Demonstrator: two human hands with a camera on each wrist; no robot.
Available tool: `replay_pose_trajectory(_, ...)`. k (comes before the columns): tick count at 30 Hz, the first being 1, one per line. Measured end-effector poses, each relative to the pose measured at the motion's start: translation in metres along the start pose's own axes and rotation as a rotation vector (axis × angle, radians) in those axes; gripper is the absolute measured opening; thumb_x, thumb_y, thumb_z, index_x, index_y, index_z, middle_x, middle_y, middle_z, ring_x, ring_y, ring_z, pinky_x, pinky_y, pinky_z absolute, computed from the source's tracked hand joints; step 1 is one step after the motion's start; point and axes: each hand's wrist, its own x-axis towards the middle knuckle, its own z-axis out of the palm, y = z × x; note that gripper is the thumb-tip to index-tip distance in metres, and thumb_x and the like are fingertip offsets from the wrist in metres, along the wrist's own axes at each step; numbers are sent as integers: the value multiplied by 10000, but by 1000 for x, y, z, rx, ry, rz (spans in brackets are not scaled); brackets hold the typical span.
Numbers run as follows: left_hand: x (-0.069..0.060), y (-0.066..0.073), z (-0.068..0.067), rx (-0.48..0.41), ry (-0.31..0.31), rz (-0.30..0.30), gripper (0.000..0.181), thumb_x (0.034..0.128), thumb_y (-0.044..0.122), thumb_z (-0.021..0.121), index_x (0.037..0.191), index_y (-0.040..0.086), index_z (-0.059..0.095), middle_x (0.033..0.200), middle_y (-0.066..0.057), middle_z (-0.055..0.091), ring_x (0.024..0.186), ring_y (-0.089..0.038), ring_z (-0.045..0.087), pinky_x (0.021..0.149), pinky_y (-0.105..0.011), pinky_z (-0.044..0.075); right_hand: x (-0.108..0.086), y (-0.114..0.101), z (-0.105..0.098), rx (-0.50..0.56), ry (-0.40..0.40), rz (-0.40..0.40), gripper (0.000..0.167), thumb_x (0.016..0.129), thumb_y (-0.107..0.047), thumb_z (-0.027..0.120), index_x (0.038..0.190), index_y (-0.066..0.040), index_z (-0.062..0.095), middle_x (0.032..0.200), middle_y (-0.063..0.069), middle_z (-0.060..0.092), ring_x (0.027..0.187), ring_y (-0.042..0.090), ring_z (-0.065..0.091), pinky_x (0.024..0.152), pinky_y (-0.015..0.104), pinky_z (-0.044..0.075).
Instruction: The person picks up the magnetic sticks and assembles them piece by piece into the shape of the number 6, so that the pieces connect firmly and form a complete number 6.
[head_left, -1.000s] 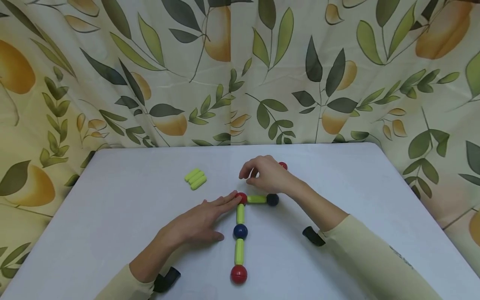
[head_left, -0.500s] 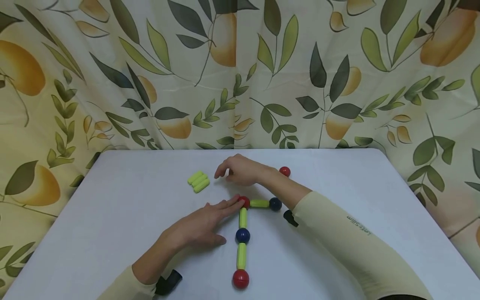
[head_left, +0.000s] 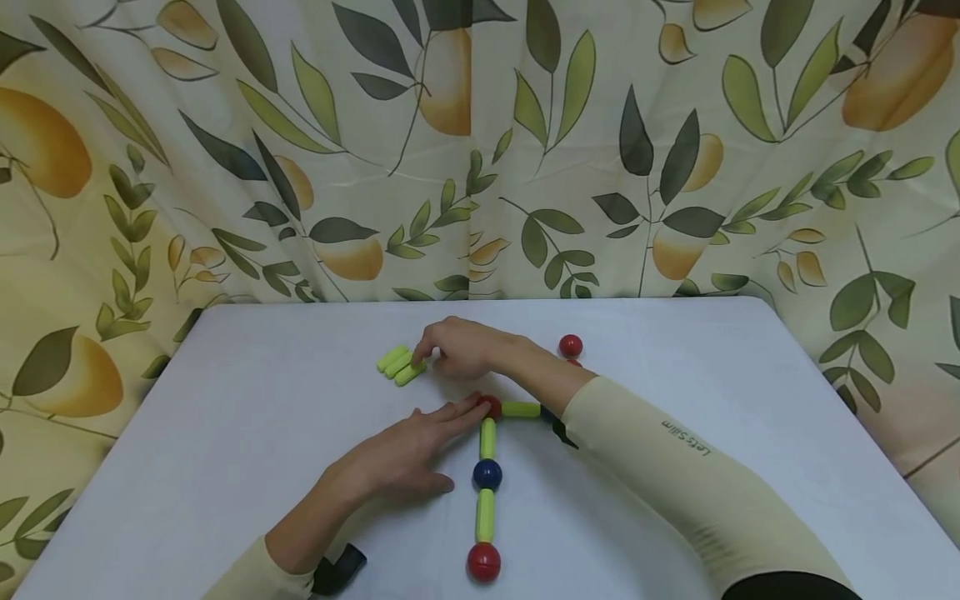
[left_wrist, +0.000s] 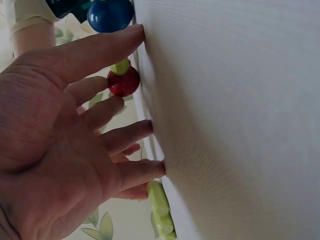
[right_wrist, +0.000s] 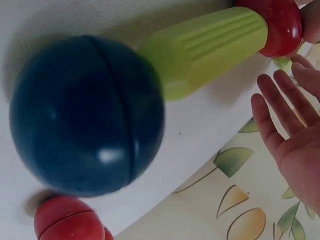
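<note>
A chain of ribbed yellow-green sticks and balls lies on the white table. Its upright line runs from a red ball through a stick, a blue ball and another stick to a corner red ball. From there a stick leads right to a dark blue ball, mostly behind the right sleeve in the head view. My left hand rests fingertips on the corner ball, fingers extended. My right hand touches the loose green sticks with its fingertips; a pinch is not visible.
Loose red balls sit at the back right, one partly hidden by my right forearm. A fruit-and-leaf patterned curtain hangs behind the table's far edge. Black wrist cameras, such as the left one, are strapped to both arms.
My right hand has moved left across the back of the table, from above the chain to the loose sticks. The left hand stays on the corner red ball.
</note>
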Motion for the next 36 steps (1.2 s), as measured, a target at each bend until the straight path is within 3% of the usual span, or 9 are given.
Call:
replay_pose_trajectory(5,0,1,1,-3,-6,-6,1000,842,129,867,1657,253,302,1744,64,221,1556,-263,364,1194,-717,281,-1,2,-1,-50,51,65,225,961,-43,678,1139,-129,785,1252,27,721,1224,206,645,1063,389,526)
replay_pose_trajectory(10,0,2,2,-3,-11,-3,996,843,144,870,1657,245,305,1745,58,219,1565,-272,345,1192,-716,287,2,4,3,-77,21,82,258,948,-37,686,1170,-136,774,1162,15,750,1085,173,659,999,361,548)
replay_pose_trajectory(16,0,2,2,-1,-6,-8,991,848,140,866,1657,252,304,1743,57,227,1567,-285,336,1205,-693,287,-2,6,2,-105,31,126,208,922,-45,700,1078,-144,797,1008,-16,753,985,149,639,933,344,558)
replay_pose_trajectory(22,0,2,1,6,-8,-28,995,841,134,869,1654,268,311,1748,65,210,1563,-312,343,1205,-691,289,-15,15,-7,-73,81,170,233,887,-21,666,1043,-131,799,961,-12,746,948,164,630,871,332,559)
replay_pose_trajectory(29,1,2,0,21,-5,-30,1011,843,131,869,1659,284,291,1749,75,198,1560,-294,350,1202,-698,287,-35,22,-16,4,160,162,170,872,-30,692,976,-118,794,881,-21,742,879,163,625,835,321,497)
replay_pose_trajectory(36,1,2,0,25,-12,-39,1015,843,142,870,1659,295,287,1745,76,212,1543,-296,383,1200,-697,294,-66,23,-12,86,233,222,147,893,-52,725,1002,-131,785,908,-22,743,844,149,653,763,294,549)
